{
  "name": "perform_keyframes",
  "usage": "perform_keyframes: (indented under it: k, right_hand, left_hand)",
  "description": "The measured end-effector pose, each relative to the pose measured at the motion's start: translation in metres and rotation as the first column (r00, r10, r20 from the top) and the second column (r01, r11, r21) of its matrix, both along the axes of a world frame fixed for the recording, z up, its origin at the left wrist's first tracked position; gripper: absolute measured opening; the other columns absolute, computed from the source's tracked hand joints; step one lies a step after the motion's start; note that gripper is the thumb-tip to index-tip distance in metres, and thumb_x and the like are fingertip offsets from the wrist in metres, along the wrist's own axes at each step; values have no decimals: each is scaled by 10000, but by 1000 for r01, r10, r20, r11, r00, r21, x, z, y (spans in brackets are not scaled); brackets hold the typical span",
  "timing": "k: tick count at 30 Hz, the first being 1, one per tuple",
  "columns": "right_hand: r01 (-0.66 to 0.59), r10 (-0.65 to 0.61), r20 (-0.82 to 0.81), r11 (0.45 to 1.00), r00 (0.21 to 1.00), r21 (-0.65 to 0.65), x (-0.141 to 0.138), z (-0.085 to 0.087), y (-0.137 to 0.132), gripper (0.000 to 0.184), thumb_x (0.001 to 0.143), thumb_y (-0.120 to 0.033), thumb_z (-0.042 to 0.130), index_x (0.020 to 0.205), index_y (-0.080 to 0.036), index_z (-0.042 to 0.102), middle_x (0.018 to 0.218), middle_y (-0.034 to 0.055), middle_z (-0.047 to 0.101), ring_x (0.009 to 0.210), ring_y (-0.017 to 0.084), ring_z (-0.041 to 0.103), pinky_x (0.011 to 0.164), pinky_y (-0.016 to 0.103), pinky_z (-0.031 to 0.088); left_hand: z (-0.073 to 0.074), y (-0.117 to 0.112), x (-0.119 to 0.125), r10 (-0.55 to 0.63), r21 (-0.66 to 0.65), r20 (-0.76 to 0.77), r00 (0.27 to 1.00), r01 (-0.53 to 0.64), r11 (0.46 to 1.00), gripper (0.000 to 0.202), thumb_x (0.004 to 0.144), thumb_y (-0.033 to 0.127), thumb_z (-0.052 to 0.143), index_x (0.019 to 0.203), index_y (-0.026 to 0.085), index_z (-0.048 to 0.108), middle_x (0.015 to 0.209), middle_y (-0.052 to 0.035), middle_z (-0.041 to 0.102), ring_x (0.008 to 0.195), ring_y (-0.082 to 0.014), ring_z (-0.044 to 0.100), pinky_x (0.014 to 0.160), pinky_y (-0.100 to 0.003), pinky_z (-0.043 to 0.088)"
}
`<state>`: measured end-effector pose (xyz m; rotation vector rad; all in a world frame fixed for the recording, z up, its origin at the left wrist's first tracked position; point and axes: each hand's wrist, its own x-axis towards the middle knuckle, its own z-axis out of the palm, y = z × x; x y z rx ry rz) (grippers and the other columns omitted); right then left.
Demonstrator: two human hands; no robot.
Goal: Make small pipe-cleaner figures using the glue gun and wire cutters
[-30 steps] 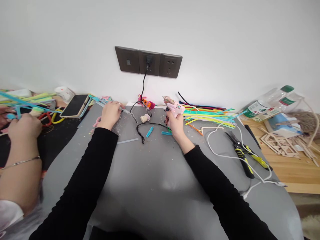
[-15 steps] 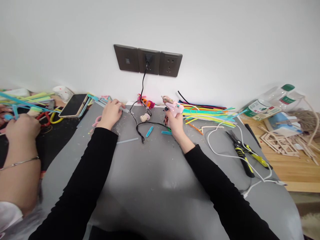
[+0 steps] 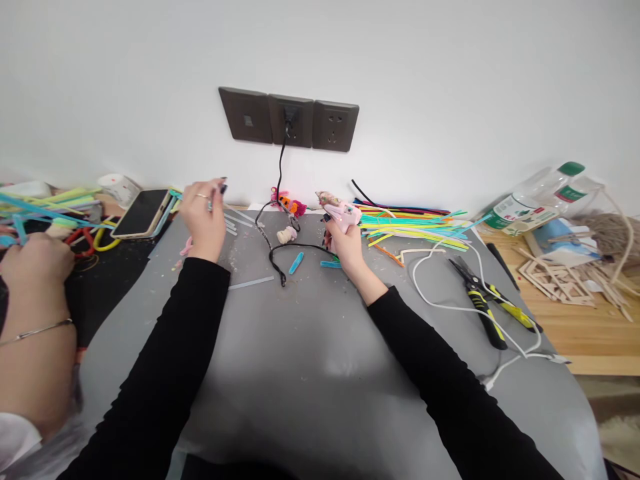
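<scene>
My right hand point(image 3: 347, 245) is wrapped round a pale pink hot glue gun point(image 3: 344, 215), its patterned nozzle end pointing up and left toward the wall. My left hand point(image 3: 203, 217) is raised above the back left of the grey mat, thumb and fingertips drawn together; whatever is between them, if anything, is too small to make out. Beside it lie several translucent glue sticks point(image 3: 239, 220), and a single glue stick point(image 3: 251, 283) rests nearer to me. Two short blue fuzzy pieces, one a blue piece point(image 3: 296, 263), and a small cream-coloured figure point(image 3: 287, 235) lie between my hands.
A black cord point(image 3: 281, 160) runs from the wall socket point(image 3: 291, 120) onto the mat. Pipe cleaners point(image 3: 410, 228), pliers point(image 3: 483, 300) and a white cable point(image 3: 450, 309) lie to the right, near plastic bottles point(image 3: 525, 203). At left, a co-worker's hand point(image 3: 37, 263) is near a phone point(image 3: 143, 212).
My left hand has lifted off the mat and moved up and left, uncovering the glue sticks. My right hand still holds the glue gun in about the same place.
</scene>
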<state>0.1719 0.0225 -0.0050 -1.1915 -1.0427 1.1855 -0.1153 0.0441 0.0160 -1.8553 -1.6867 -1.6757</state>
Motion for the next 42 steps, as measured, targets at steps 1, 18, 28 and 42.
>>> perform_keyframes:
  k: [1,18,28,42]
  right_hand:
    - [-9,9,5,1000,1000,-2,0,0,0,336,771,-458,722,615,-232,529,483,-30,562,425,118,509,438,250,403]
    - [-284,295,-190,955,936,85,-8,10,-8,509,647,-559,873,942,-235,615,864,48,767,800,242,774,571,289,549]
    - [-3,23,-125,987,992,158,-4,-2,4,341,691,-367,829,897,-218,602,805,-4,685,708,169,706,735,329,609]
    - [-19,34,-70,979,997,204,-4,3,-1,351,689,-421,788,916,-225,605,824,-2,676,699,160,675,688,312,586]
  left_hand:
    - [3,0,3,-11,92,147,989,-2,996,188,1046,285,473,1027,173,622,1012,-110,712,1005,-232,696,936,-400,540]
    - [-3,-23,83,-403,106,627,667,440,892,482,943,705,604,1062,296,378,858,-17,718,802,-216,763,689,-356,626]
    - [-1,-28,66,-63,-2,148,987,64,998,437,967,419,667,1333,274,476,1435,-149,567,1439,-332,505,1140,-552,479]
    - [-19,-31,88,-476,-439,-259,841,336,833,315,1041,263,394,1142,197,685,1177,-131,742,1134,-282,681,950,-395,528]
